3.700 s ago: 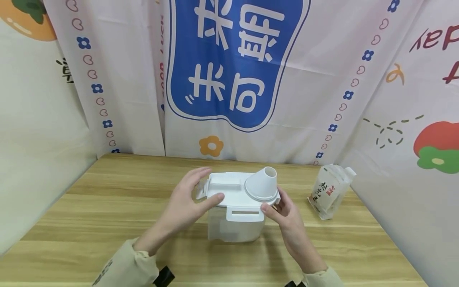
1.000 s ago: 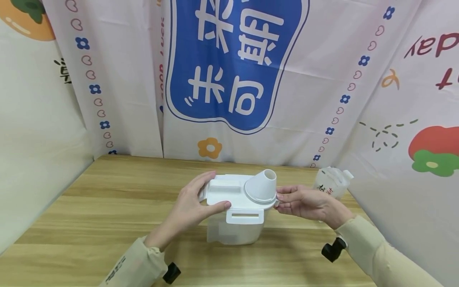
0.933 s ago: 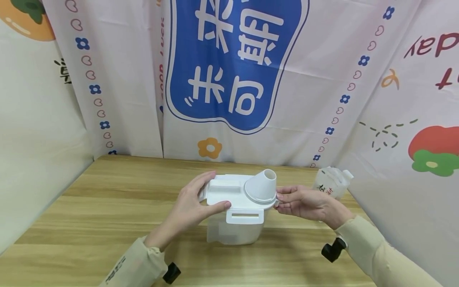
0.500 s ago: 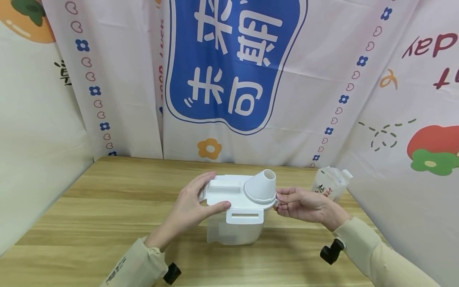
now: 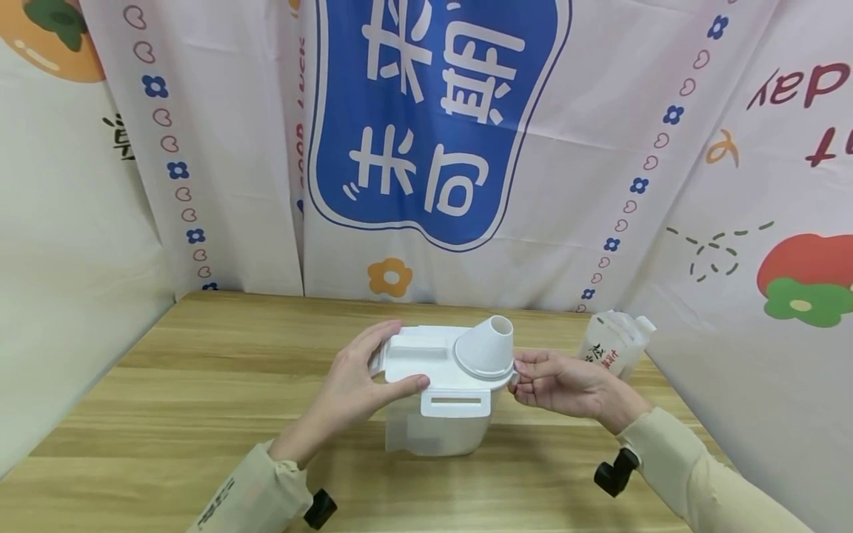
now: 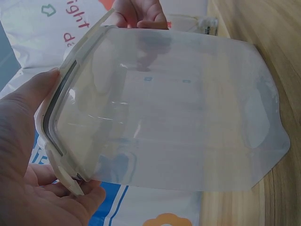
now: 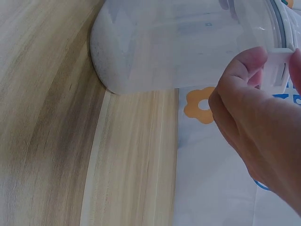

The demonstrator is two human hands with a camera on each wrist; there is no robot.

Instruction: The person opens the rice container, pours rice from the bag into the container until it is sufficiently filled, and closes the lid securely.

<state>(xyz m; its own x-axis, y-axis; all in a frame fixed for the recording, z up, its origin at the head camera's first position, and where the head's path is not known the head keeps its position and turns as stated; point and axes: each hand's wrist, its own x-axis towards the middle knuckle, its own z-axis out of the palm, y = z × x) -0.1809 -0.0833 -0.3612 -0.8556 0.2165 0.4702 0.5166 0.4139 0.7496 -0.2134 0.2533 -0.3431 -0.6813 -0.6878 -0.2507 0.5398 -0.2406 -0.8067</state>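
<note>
A translucent storage container (image 5: pixel 436 429) with a white lid (image 5: pixel 416 370) stands upright on the table. A white cone-shaped spout piece (image 5: pixel 489 348) rises from the lid's right half. My left hand (image 5: pixel 363 381) grips the lid's left end, thumb on the top front edge, fingers round the far left corner. At the right end, my right hand (image 5: pixel 569 381) pinches a white latch (image 6: pixel 106 21) between thumb and fingers; the right wrist view shows this latch standing out from the rim. The front latch (image 5: pixel 455 403) is flipped outward. In the right wrist view the container's bottom looks pale and speckled.
Behind my right hand, at the table's right edge, stands a clear bag (image 5: pixel 616 344) with printed characters and a white cap. The wooden table (image 5: pixel 220 400) ends at a printed cloth (image 5: pixel 566 170) at the back, with printed sheets on both sides.
Since the oldest frame, my right hand has moved from the front right corner to the right-end latch. My left fingers have closed on the left end. Over the last second little differs.
</note>
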